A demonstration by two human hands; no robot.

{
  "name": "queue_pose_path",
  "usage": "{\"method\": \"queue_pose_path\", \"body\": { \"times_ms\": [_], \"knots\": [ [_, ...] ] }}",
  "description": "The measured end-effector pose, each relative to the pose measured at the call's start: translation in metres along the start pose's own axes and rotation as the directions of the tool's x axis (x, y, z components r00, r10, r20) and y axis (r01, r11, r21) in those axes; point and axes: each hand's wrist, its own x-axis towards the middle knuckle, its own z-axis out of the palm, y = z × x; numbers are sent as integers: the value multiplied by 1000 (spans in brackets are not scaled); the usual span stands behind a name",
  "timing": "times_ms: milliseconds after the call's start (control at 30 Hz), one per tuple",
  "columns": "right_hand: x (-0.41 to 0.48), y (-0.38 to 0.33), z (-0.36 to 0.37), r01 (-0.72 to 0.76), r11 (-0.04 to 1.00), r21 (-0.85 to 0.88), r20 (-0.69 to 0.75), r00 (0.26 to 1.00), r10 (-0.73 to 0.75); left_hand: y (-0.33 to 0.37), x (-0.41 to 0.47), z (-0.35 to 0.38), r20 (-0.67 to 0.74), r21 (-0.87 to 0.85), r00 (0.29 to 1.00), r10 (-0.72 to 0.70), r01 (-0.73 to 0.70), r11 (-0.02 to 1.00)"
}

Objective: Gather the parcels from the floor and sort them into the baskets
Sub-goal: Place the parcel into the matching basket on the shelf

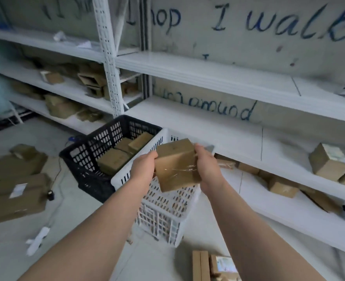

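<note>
Presently, one parcel (176,165), a small brown cardboard box banded with glossy clear tape, is clamped between the left hand (145,167) and right hand (207,169) directly above the white basket (127,176), a perforated plastic crate whose contents cannot be told. Beside the white basket, the black basket (76,159), same lattice make, already holds several plain cartons; sorting looks partly done, since a heap of floor parcels (13,191) lies left of the white basket and more (212,266) just in front.
</note>
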Motion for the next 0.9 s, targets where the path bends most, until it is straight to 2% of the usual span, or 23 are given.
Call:
{"method": "queue_pose_path", "body": {
  "times_ms": [167, 467, 733, 900],
  "knots": [
    [14, -17, 117, -38, 999, -32, 113, 993, 41, 34, 56, -99, -53, -62, 999, 1, -4, 998],
    [67, -7, 285, -157, 987, -27, 163, 974, 160, 79, 179, -229, 17, 45, 998, -56, 55, 998],
    [144, 15, 343, -207, 977, -53, 159, 964, 213, 79, 286, -248, 44, 183, 991, -129, 119, 976],
    [205, 32, 359, -283, 959, 1, 128, 951, 280, 73, 348, -234, 54, 237, 983, -177, 160, 958]
  ]
}}
